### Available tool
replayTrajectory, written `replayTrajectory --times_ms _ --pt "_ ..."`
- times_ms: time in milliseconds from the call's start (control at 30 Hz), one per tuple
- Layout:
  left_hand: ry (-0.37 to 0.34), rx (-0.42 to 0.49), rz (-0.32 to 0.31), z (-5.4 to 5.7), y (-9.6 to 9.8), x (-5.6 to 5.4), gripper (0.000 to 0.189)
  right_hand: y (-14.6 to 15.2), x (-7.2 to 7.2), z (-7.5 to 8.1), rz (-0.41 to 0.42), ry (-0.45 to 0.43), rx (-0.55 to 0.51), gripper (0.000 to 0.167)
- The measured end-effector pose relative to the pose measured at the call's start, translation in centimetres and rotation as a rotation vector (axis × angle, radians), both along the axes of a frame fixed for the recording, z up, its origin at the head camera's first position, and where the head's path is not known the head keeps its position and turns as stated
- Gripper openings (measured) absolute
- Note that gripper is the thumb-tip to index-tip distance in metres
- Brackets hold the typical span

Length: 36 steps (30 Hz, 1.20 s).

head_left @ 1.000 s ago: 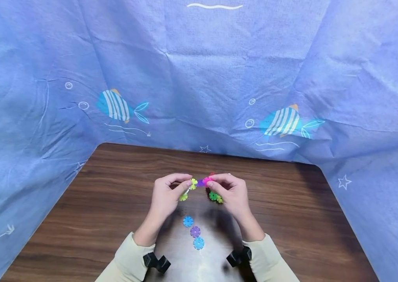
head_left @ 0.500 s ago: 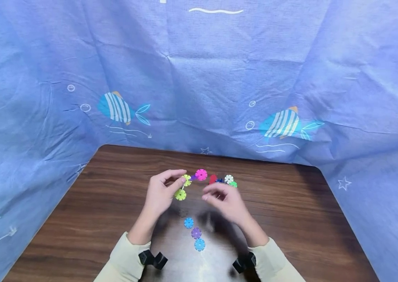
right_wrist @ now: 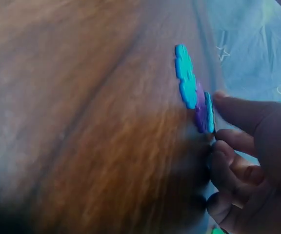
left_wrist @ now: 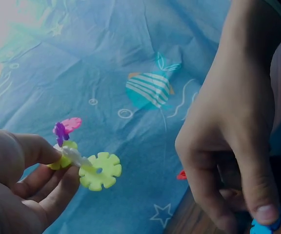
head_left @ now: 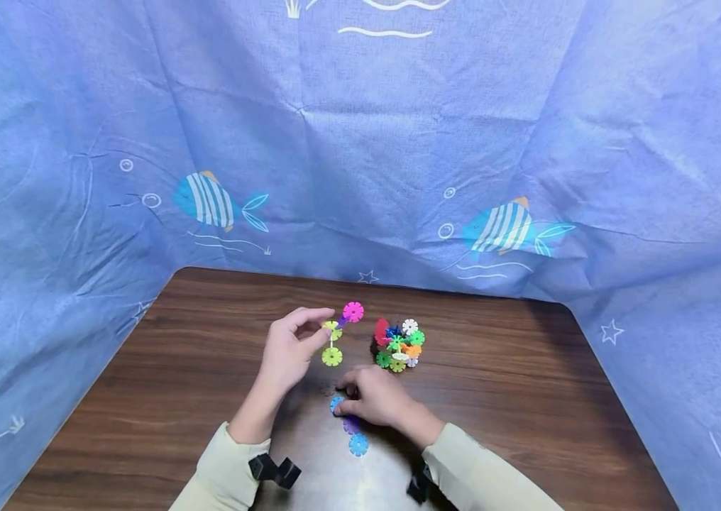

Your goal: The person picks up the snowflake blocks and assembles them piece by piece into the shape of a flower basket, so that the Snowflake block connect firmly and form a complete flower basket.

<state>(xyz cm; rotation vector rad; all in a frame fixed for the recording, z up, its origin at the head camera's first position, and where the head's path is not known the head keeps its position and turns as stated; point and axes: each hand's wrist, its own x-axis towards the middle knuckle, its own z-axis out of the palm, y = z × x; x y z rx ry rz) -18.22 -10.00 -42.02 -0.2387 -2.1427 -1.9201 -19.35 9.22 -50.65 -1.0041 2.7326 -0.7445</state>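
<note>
My left hand (head_left: 289, 348) pinches a short chain of interlocking plastic flower discs above the table. A lime disc (head_left: 331, 356) hangs at its lower end, and a pink disc (head_left: 353, 312) tops it beyond a purple one. In the left wrist view a white disc (left_wrist: 72, 155) links two lime ones. Low at the tabletop, my right hand (head_left: 376, 397) has thumb and forefinger at the edges of a blue disc (right_wrist: 209, 112). Close to it lie a purple disc (head_left: 350, 425), partly covered by the hand, and a second blue disc (head_left: 358, 445).
Behind my right hand, a many-coloured cluster of joined discs (head_left: 399, 348) stands on the brown wooden table (head_left: 514, 397). A blue fish-print cloth (head_left: 360, 156) hangs along the table's back and sides. Each wrist wears a black camera mount.
My right hand has let go of the pink disc and moved down toward me to the blue disc. The left hand still holds the chain; the cluster behind is now uncovered.
</note>
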Motion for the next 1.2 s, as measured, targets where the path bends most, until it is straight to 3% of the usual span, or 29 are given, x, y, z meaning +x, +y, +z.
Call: replayTrajectory --times_ms 100,233,333,467,667,767,833,1000,1200 --pt "0.005 0.003 -0.018 -0.1 0.1 0.0 0.030 -0.2 0.0 0.1 -0.009 -0.003 0.016 0.024" --pt "0.001 -0.002 -0.024 -0.2 0.1 0.0 0.033 -0.2 0.0 0.3 -0.025 -0.069 0.000 0.019" --pt "-0.008 -0.003 -0.026 -0.3 0.2 0.0 0.037 0.0 -0.2 0.4 -0.029 -0.155 -0.084 0.020" --pt "-0.007 -0.013 -0.037 -0.5 0.3 0.0 0.040 1.0 -0.4 1.3 -0.049 -0.218 -0.273 0.017" --pt "0.008 -0.038 -0.036 -0.7 0.8 0.0 0.037 3.6 -0.9 4.4 -0.171 -0.155 -0.664 0.010" --pt "-0.017 -0.037 -0.067 -0.8 1.1 0.1 0.038 4.6 -1.1 5.4 -0.231 -0.096 -0.867 0.008" --pt "-0.039 -0.029 -0.097 -0.8 1.3 0.2 0.040 4.9 -1.3 5.8 -0.255 -0.043 -0.948 0.008" --pt "-0.064 -0.024 -0.156 -0.7 1.6 0.3 0.042 5.2 -1.8 5.8 -0.288 0.029 -1.010 0.010" --pt "-0.037 -0.045 -0.204 -1.0 1.9 0.2 0.042 5.4 -2.1 5.4 -0.263 0.053 -1.012 0.009"
